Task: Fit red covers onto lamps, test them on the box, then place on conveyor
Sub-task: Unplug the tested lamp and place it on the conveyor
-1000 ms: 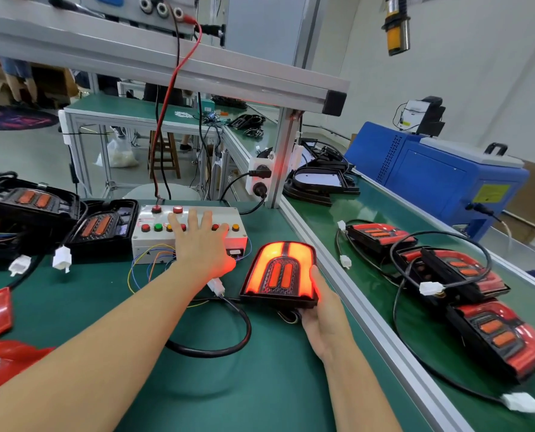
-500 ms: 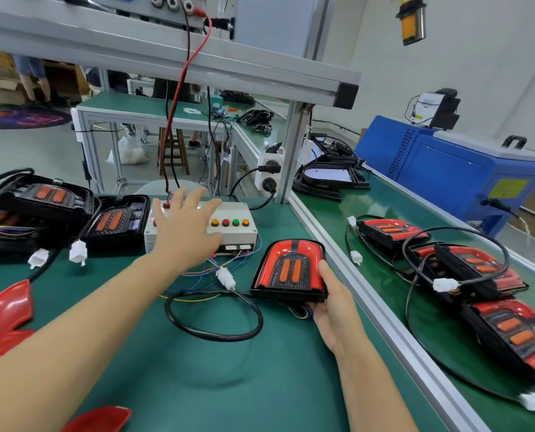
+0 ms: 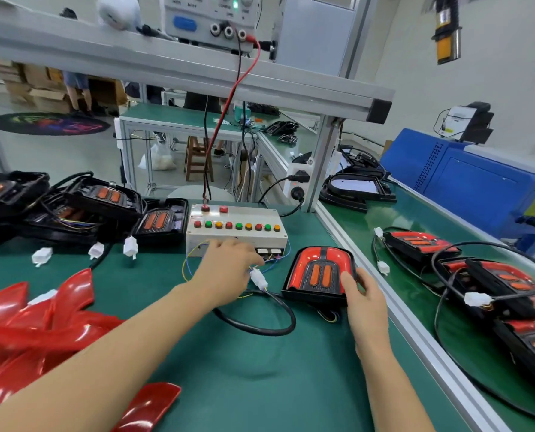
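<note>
Now left hand [image 3: 228,269] is off test box [image 3: 235,227] buttons, down at white connector [image 3: 258,279] by box's front edge; fingers seem to pinch plug, though contact is partly hidden. Lamp [image 3: 319,274] glow, lit a second ago, is out: test likely done, unplugging next. Covered lamp sits on green bench beside conveyor [image 3: 416,219] rail, red cover seated, orange bars dark. Right hand [image 3: 364,299] grips its near right corner.

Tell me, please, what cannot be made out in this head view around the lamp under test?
- Left hand fingertips at the white connector: hidden by the hand's own back; grip unclear.
- Test box sockets: partly behind that hand.
- Lamp underside and wire exit: hidden by lamp and right hand.
- Power supply labels: blurred.
</note>
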